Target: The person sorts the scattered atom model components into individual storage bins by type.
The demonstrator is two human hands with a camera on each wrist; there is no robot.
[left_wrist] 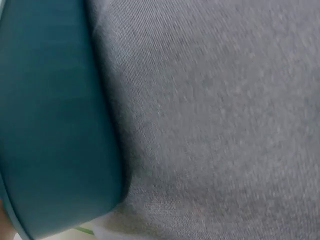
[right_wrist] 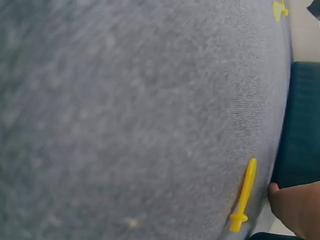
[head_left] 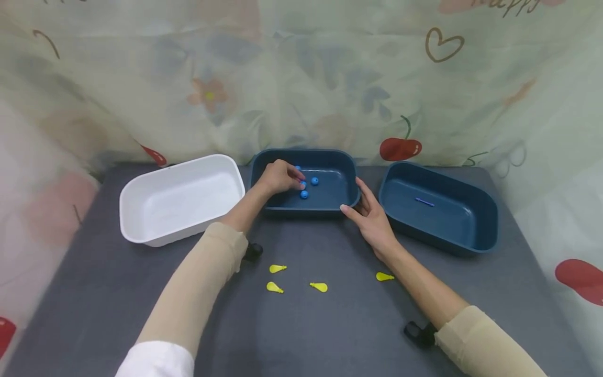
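Note:
My left hand (head_left: 281,177) reaches over the left side of the middle dark blue bin (head_left: 333,184) and pinches a small blue ball (head_left: 303,184) at its fingertips. Loose blue balls (head_left: 314,181) lie around it on the bin floor; another is partly hidden behind the fingers. At the bin's right front corner, my right hand (head_left: 372,220) grips the bin, thumb at the front rim and fingers along the right end. The left wrist view shows mostly the bin's outer wall (left_wrist: 55,120). In the right wrist view, part of the right hand (right_wrist: 300,207) meets the bin wall.
A white bin (head_left: 181,196) stands on the left, and a second dark blue bin (head_left: 443,225) with a thin blue stick (head_left: 424,202) on the right. Several yellow bulb-shaped pieces (head_left: 319,287) lie on the grey table (head_left: 301,335). A patterned curtain (head_left: 301,78) hangs behind.

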